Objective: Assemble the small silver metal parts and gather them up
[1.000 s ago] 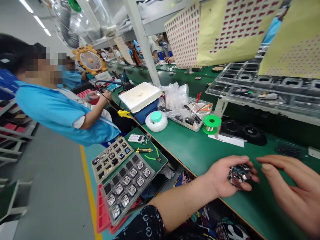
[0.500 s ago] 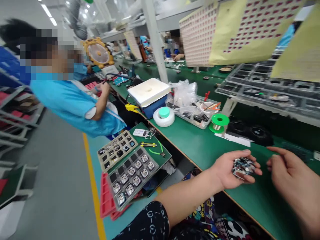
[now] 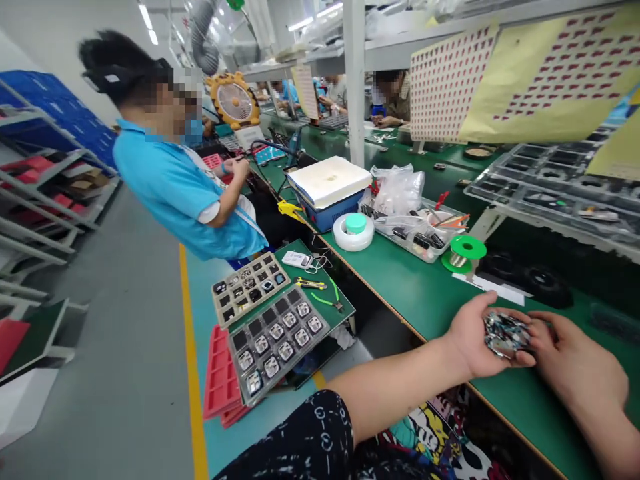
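Observation:
My left hand (image 3: 470,337) is palm up and cupped over the green bench, fingers curled round a heap of small shiny parts (image 3: 504,333). They look like silvery and dark metal or glass-like pieces, too small to name. At the heap's right edge, my right hand (image 3: 575,353) touches the left fingertips with its own fingers bent and drawn together. Whatever lies between those fingers is hidden. Just beyond the hands is a green spool of wire (image 3: 465,252), beside a white paper strip (image 3: 493,289).
Left of my arm, a low side table carries a clear tray of square parts (image 3: 280,340), a beige compartment tray (image 3: 250,287), green-handled cutters (image 3: 330,299) and a yellow knife (image 3: 311,283). A co-worker in blue (image 3: 185,193) sits beyond. Tape roll (image 3: 353,239) and parts bin (image 3: 425,233) stand on the bench.
My right hand has come left to meet the left hand at the heap of parts. The left hand still holds the heap. The whole view has shifted, with the scene lying farther right.

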### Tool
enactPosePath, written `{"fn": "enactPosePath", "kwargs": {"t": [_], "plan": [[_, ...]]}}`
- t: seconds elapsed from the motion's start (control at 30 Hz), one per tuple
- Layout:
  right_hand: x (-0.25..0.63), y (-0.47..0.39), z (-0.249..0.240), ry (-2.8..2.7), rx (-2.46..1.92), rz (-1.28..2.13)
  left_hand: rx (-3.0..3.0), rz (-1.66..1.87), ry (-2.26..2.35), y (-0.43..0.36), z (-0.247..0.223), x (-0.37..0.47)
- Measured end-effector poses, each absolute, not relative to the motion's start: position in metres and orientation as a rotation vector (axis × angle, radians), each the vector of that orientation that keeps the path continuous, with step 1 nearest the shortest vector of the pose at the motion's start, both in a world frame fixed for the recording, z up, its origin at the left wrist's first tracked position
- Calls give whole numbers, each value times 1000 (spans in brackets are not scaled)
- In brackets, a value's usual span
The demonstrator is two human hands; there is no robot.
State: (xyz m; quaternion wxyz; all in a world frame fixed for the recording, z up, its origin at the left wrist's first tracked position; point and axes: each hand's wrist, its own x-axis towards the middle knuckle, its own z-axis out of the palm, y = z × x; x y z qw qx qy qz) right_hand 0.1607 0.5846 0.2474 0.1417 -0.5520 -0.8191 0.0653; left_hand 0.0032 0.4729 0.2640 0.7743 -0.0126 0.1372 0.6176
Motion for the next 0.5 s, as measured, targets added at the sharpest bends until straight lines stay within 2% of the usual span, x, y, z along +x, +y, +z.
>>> {"fn": "enactPosePath", "kwargs": {"t": [0.17,0.5], "plan": [[143,562,273,-2361,-1855,228,-10,1319,280,472,264,4],[160,559,262,-2555,-1847,192,99,1270,298,480,240,6]]}}
